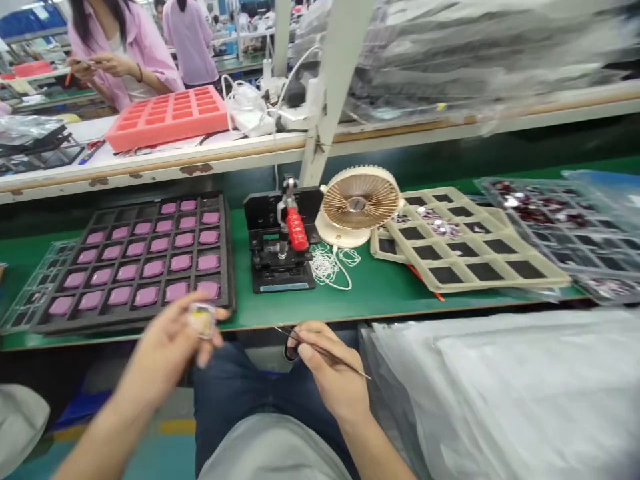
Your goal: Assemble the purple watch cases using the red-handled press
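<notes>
My left hand (167,347) is closed on a small square yellowish part (202,320), held just below the front edge of the green bench; motion blurs it. My right hand (327,370) pinches thin metal tweezers (320,350) over my lap, tips pointing left. Right above the left hand lies a black tray (135,257) filled with several purple parts. A small black press jig with a red handle (285,237) stands at the bench's middle.
A beige desk fan (357,203) and coiled white cord (330,263) sit right of the jig. Beige compartment trays (465,243) and clear trays (565,227) lie further right. Plastic bags (505,393) are at my right. A red tray (167,117) rests on the shelf; a person in pink stands behind.
</notes>
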Demonstrator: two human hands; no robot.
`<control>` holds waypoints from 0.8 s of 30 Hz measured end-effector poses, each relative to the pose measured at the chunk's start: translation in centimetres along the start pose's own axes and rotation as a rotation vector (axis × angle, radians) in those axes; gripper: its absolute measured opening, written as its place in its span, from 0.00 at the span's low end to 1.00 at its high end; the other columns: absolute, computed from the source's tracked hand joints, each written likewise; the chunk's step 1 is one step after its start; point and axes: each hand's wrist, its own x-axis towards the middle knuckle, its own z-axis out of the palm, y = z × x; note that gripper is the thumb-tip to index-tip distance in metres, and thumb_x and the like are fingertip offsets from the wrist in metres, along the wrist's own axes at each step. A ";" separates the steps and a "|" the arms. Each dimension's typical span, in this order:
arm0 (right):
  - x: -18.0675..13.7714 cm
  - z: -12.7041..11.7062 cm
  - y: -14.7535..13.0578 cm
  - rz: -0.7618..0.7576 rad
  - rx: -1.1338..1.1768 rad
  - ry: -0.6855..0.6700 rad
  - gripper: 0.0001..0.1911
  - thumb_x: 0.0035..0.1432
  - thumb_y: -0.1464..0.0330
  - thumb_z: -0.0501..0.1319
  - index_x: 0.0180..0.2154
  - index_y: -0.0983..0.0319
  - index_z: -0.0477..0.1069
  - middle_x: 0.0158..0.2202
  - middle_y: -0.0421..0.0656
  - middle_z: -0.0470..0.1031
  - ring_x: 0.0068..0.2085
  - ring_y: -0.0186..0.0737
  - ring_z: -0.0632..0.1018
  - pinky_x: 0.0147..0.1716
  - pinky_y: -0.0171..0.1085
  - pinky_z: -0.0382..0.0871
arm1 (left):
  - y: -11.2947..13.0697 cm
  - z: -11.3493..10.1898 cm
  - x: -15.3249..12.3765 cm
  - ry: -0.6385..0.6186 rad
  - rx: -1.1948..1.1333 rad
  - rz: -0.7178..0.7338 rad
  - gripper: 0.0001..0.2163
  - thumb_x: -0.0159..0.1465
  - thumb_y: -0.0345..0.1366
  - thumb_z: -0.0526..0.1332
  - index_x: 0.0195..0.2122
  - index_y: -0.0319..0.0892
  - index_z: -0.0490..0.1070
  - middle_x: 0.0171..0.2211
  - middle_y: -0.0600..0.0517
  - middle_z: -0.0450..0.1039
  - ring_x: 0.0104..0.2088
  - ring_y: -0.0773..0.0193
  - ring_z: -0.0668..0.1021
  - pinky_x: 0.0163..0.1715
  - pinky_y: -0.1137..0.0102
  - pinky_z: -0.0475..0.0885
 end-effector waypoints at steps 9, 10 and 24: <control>0.1 2.2 -2.6 -0.389 -0.379 -0.247 0.29 0.64 0.83 0.64 0.61 0.53 0.77 0.56 0.47 0.82 0.57 0.54 0.82 0.60 0.60 0.78 | -4.5 5.8 -0.9 -0.127 -0.090 -0.063 0.21 0.66 0.51 0.70 0.53 0.43 0.77 0.37 0.49 0.79 0.24 0.67 0.76 0.26 0.69 0.75; 0.0 2.2 -2.4 -0.389 -0.387 -0.243 0.29 0.64 0.83 0.64 0.61 0.54 0.77 0.56 0.47 0.82 0.58 0.54 0.82 0.60 0.59 0.78 | -4.5 5.8 -1.0 -0.126 -0.078 -0.063 0.21 0.66 0.51 0.69 0.54 0.43 0.77 0.38 0.48 0.80 0.25 0.67 0.77 0.26 0.69 0.75; -0.4 1.3 -0.8 -0.370 -0.392 -0.252 0.30 0.64 0.82 0.64 0.62 0.50 0.76 0.58 0.45 0.81 0.60 0.54 0.80 0.60 0.57 0.79 | -5.4 5.9 -0.8 -0.125 -0.016 -0.072 0.20 0.69 0.49 0.68 0.56 0.44 0.76 0.37 0.49 0.79 0.26 0.66 0.78 0.29 0.68 0.76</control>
